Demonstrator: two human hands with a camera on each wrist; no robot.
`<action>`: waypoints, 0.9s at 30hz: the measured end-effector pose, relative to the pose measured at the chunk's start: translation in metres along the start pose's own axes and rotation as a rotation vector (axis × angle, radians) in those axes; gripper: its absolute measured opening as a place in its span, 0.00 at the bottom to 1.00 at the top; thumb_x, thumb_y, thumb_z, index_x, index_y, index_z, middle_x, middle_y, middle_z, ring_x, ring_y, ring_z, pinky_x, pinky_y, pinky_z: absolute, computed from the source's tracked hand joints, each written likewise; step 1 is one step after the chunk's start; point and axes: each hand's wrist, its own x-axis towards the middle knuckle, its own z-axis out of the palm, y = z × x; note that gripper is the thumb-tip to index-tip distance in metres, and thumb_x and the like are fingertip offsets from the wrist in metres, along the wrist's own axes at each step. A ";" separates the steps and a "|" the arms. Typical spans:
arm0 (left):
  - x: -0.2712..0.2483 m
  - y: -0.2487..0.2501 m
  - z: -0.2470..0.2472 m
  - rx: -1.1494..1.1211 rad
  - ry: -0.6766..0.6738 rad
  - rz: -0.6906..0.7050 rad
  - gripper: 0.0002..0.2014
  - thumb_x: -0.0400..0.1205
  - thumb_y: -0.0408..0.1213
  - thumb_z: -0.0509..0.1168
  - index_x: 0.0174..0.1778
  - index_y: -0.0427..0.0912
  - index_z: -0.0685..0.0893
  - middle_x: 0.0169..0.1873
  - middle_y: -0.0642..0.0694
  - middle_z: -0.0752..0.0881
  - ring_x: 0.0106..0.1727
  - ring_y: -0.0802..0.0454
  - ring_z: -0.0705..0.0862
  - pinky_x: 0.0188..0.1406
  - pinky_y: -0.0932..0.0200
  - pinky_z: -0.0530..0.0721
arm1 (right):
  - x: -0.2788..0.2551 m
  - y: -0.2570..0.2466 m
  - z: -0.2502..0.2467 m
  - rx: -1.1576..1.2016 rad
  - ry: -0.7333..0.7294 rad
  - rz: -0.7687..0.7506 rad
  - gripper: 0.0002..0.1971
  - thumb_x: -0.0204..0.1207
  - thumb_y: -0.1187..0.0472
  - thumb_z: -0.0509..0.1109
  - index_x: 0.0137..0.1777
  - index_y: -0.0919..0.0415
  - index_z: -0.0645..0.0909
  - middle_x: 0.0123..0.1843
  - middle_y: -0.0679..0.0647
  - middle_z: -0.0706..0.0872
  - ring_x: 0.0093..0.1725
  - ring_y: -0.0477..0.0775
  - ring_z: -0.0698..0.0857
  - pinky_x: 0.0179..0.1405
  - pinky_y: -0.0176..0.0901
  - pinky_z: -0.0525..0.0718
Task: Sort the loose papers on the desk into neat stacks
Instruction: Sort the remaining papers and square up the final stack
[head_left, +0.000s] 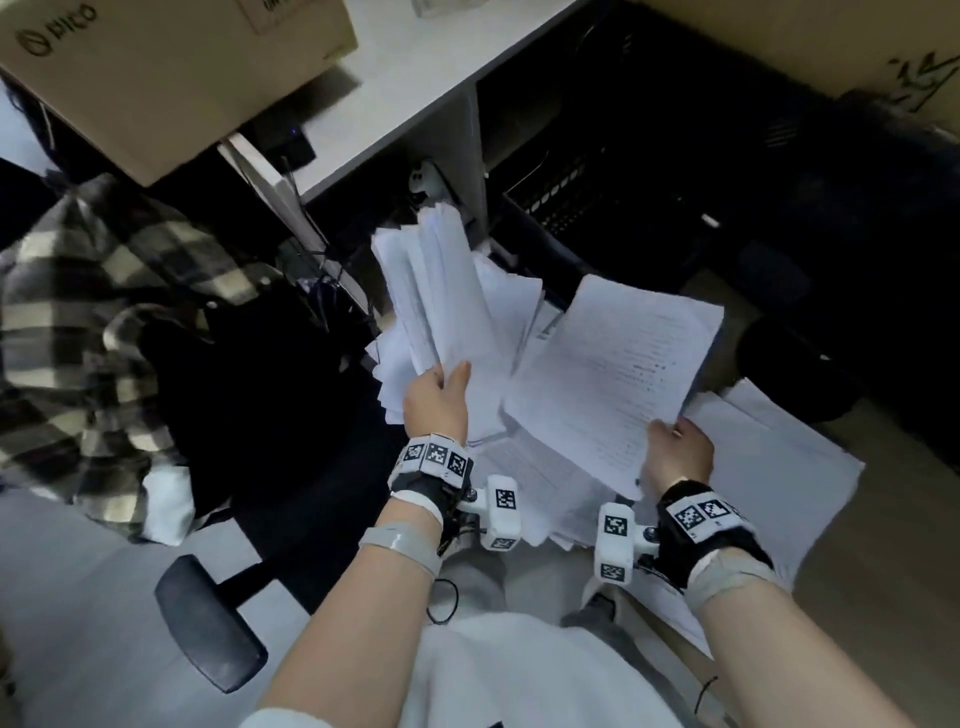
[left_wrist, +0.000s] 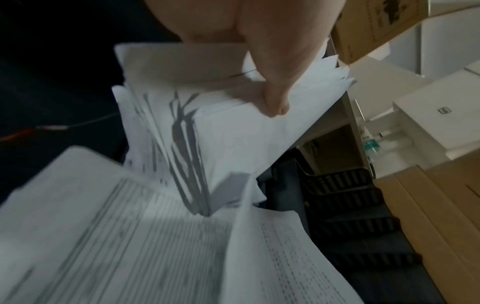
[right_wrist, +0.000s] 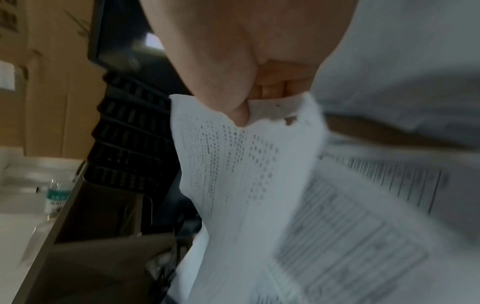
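My left hand (head_left: 439, 397) grips a thick bundle of white papers (head_left: 441, 291) by its near edge, thumb on top; the bundle (left_wrist: 233, 133) stands tilted up and fans out. My right hand (head_left: 675, 452) pinches a printed sheet (head_left: 618, 374) at its near corner, thumb on top of the sheet (right_wrist: 233, 164). Under both hands lies a messy pile of printed papers (head_left: 535, 483) on my lap. Another flat stack of white paper (head_left: 769, 457) lies to the right of the pile.
A white desk (head_left: 415, 93) with a cardboard box (head_left: 156, 78) stands ahead. Black slotted crates (head_left: 571, 192) sit under it. An office chair with a plaid garment (head_left: 78, 312) is at left, its armrest (head_left: 208, 623) near my left elbow.
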 end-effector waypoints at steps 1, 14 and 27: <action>0.010 -0.001 -0.012 0.009 0.027 0.018 0.17 0.84 0.45 0.68 0.32 0.40 0.80 0.27 0.52 0.78 0.29 0.55 0.76 0.31 0.62 0.67 | -0.002 -0.007 0.019 -0.031 -0.042 -0.015 0.09 0.80 0.64 0.61 0.41 0.65 0.79 0.43 0.61 0.84 0.43 0.63 0.80 0.45 0.44 0.74; 0.086 -0.057 -0.115 -0.084 -0.037 -0.066 0.11 0.78 0.43 0.76 0.45 0.38 0.91 0.41 0.48 0.93 0.44 0.51 0.92 0.47 0.52 0.91 | -0.002 -0.055 0.205 -0.065 -0.286 0.075 0.15 0.82 0.68 0.57 0.64 0.69 0.79 0.61 0.66 0.85 0.59 0.68 0.84 0.49 0.45 0.75; 0.079 -0.047 -0.051 -0.132 -0.270 -0.043 0.31 0.76 0.59 0.70 0.25 0.38 0.65 0.26 0.44 0.66 0.31 0.49 0.66 0.34 0.52 0.65 | -0.041 -0.090 0.160 0.268 -0.712 -0.089 0.29 0.78 0.60 0.75 0.79 0.51 0.72 0.77 0.52 0.77 0.74 0.45 0.77 0.73 0.46 0.76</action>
